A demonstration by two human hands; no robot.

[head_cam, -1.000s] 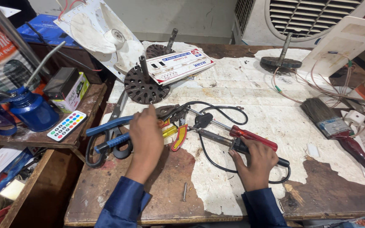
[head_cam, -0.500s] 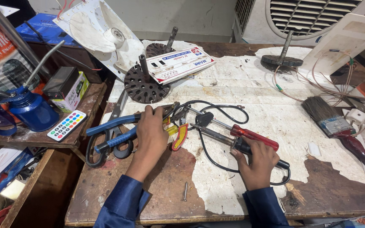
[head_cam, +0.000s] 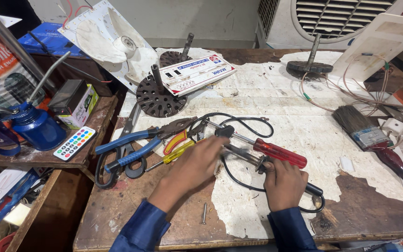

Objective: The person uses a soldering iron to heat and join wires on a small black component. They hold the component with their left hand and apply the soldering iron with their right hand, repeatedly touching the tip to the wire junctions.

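Observation:
My right hand (head_cam: 283, 183) is closed around the black handle of a soldering iron (head_cam: 243, 153), whose metal shaft points left across the bench. My left hand (head_cam: 194, 165) lies palm down with its fingertips at the iron's shaft, beside a black plug (head_cam: 223, 131); I cannot see whether they grip anything. The iron's black cord (head_cam: 239, 179) loops around both hands. A red-handled screwdriver (head_cam: 280, 153) lies just beyond my right hand. A yellow-handled screwdriver (head_cam: 177, 152), red-and-yellow pliers (head_cam: 175, 141) and blue-handled pliers (head_cam: 129, 145) lie left of my left hand.
Black scissors (head_cam: 128, 156) lie under the blue pliers. A toothed motor rotor (head_cam: 159, 96) and a white flat box (head_cam: 197, 74) sit behind. A paintbrush (head_cam: 367, 135) and thin wires (head_cam: 350, 91) are at right. A loose screw (head_cam: 204, 213) lies near the front edge. A blue oil can (head_cam: 38, 127) and remote (head_cam: 74, 143) stand on the left shelf.
My left hand has slid right, off the blue pliers and yellow screwdriver, to the soldering iron's shaft. My right hand has kept its hold on the handle.

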